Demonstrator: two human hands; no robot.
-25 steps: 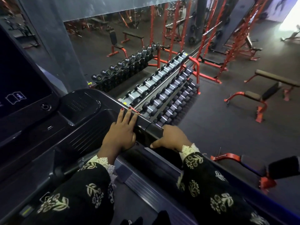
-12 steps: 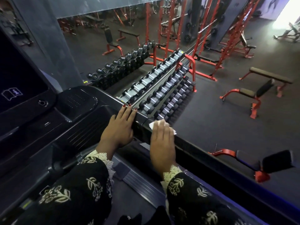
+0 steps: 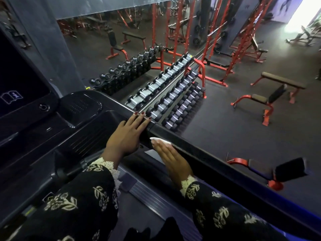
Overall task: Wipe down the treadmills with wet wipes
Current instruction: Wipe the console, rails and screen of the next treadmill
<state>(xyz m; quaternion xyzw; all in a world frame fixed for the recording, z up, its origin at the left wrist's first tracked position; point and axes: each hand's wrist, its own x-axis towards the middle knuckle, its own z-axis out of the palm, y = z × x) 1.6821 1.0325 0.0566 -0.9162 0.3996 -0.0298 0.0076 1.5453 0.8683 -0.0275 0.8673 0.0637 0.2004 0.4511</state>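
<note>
I stand on a black treadmill; its right handrail (image 3: 199, 150) runs from the console down to the lower right. My left hand (image 3: 127, 136) lies flat with fingers spread on the rail's upper end, next to the console tray (image 3: 86, 134). My right hand (image 3: 171, 157) presses a white wet wipe (image 3: 161, 141) against the inner side of the handrail, just below my left hand. Only the wipe's top edge shows above my fingers. The dark console screen (image 3: 19, 80) is at the far left.
Beyond the rail, a floor below, stand long dumbbell racks (image 3: 173, 94), red weight benches (image 3: 264, 100) and red squat racks (image 3: 225, 40). A mirror wall (image 3: 104, 32) rises at the back. The treadmill's side step (image 3: 156, 197) lies between my arms.
My right hand with the wipe has slid from the top of the handrail down onto its inner side. My left hand has stayed in place on the rail.
</note>
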